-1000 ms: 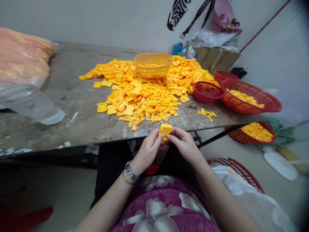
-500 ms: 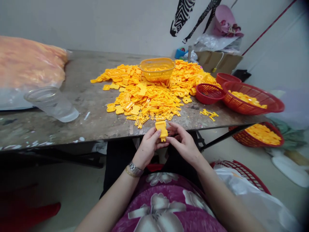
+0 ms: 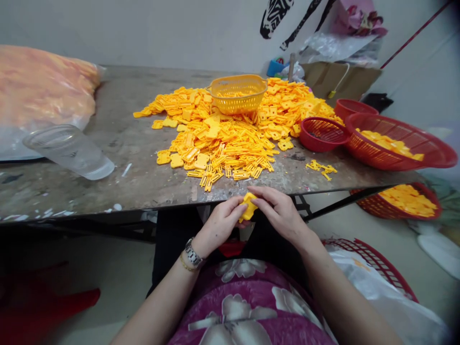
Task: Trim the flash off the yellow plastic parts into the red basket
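Note:
A small yellow plastic part is pinched between both hands just below the table's front edge. My left hand, with a watch on its wrist, grips the part's left side. My right hand closes its fingers on the right side. A big heap of the same yellow plastic parts covers the middle of the worn table, with thin strip pieces at its near edge.
A yellow basket sits on the heap. Red baskets stand at the table's right end, another red basket of parts lies on the floor, and one more sits by my right arm. A clear cup lies tipped at left beside a bag.
The yellow part, held upright between the fingertips before, is now tilted and lower, with both hands closed more tightly around it. The camera view has shifted slightly.

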### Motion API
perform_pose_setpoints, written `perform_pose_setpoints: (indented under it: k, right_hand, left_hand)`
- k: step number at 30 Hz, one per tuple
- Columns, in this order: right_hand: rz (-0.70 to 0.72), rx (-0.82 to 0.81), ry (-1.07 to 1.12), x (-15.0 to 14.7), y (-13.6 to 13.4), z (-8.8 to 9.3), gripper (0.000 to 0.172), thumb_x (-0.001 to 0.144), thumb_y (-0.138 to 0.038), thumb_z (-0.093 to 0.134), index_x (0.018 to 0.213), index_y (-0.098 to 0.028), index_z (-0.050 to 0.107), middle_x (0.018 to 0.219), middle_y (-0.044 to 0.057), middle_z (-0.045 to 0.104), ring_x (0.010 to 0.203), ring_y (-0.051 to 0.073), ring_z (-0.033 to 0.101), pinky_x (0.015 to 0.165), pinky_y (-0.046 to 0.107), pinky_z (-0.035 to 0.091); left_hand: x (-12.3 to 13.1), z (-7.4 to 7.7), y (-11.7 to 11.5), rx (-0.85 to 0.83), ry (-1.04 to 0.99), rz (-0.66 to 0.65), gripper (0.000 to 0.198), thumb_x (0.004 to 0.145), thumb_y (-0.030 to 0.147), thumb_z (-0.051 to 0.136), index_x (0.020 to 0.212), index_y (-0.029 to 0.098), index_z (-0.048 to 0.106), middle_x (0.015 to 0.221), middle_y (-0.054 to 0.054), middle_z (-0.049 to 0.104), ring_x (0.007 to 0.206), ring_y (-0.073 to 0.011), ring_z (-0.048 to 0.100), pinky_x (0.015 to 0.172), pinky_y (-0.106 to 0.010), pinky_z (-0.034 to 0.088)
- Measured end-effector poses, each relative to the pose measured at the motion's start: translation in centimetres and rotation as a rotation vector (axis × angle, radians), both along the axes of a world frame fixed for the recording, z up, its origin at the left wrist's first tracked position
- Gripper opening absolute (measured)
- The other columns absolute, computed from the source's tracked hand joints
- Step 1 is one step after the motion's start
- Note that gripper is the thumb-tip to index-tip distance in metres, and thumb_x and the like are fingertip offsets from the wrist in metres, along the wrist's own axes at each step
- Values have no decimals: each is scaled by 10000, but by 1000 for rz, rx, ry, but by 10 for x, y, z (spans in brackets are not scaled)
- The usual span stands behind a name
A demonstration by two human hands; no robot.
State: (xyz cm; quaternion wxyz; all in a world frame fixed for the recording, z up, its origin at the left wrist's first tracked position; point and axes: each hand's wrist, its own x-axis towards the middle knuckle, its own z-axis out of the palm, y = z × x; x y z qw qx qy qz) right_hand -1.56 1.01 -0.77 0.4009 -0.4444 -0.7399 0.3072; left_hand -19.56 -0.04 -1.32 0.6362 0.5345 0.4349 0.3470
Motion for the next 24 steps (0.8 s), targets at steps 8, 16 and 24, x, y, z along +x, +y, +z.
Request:
perform_pose_setpoints:
  k: [8,16,24]
  right_hand:
    - [-41,-267,264,-8,9,-14,225,886,-335,539,1038,-197,628,956,39,658,820,161,626,695,267,517]
    - [-87,-314,343,-7,9,-22,225,872,-349,557,1025,-193,611,888,18,634,734,131,601,631,228,503]
    - [-83,-280,303,-5,8,-21,194,878,-317,550,1014,-195,616,904,22,635,782,135,609,676,232,501]
  left_hand:
    - [0,6,4,-168,-138,53,366,833,321,601,1166,182,542,1048,-55,617,762,-143,676,720,-293,568]
    - [9,1,7,-225,-171,97,304,798,306,649,1052,159,567,919,-32,626,695,-129,671,672,-267,565]
    - [13,-5,10,-218,-159,73,228,832,298,602,1004,157,546,859,-5,605,643,-95,640,618,-227,558]
